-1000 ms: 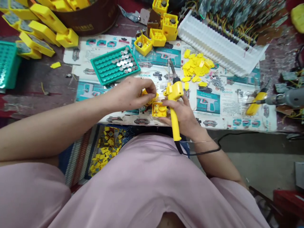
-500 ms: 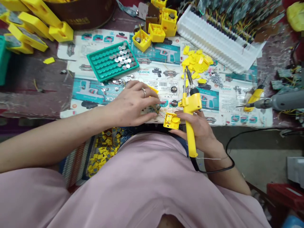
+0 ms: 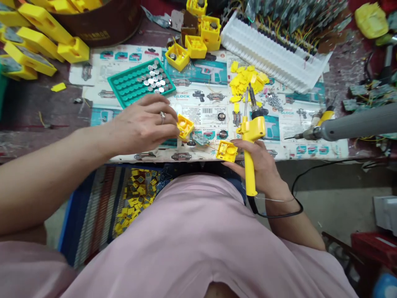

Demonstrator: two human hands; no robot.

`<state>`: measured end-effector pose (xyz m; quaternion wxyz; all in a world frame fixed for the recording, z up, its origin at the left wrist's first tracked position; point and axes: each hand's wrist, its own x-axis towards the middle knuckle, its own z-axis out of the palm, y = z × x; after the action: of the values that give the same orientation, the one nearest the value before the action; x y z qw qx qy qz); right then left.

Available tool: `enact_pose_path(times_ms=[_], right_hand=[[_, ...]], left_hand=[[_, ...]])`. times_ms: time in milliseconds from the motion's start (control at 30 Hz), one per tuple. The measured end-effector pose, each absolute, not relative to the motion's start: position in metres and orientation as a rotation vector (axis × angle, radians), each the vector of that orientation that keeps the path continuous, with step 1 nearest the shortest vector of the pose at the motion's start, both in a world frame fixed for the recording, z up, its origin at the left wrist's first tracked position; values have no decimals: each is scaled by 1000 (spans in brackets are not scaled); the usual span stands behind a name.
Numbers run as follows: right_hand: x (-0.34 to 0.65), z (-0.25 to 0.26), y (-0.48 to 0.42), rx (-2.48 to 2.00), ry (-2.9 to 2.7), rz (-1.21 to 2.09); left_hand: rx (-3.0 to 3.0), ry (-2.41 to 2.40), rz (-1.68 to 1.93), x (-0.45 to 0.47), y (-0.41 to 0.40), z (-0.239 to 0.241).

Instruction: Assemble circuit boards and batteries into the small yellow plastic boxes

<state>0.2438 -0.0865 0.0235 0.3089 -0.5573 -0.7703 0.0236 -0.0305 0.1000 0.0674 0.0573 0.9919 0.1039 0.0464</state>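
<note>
The left hand (image 3: 144, 124) hides part of the tray (image 3: 124, 85); the top edge crops the tub (image 3: 102, 29), the right edge the grey tool (image 3: 356, 124).

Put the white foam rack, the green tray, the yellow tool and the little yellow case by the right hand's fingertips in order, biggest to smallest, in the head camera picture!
1. White foam rack
2. Green tray and yellow tool: unsure; the tool looks longer but thinner, and may be nearer the camera.
3. Little yellow case
</note>
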Motion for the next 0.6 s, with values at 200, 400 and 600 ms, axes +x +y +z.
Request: enact_pose_path(times_ms=[200, 400, 600], right_hand=[[250, 21, -91, -1419, -2060, 89], [247, 24, -89, -1407, -2056, 124], [248, 25, -92, -1355, -2040, 151]], left_hand=[[2983, 415, 23, -30, 101, 86], [2855, 397, -83, 26, 69, 81], [2784, 482, -231, 50, 67, 70]])
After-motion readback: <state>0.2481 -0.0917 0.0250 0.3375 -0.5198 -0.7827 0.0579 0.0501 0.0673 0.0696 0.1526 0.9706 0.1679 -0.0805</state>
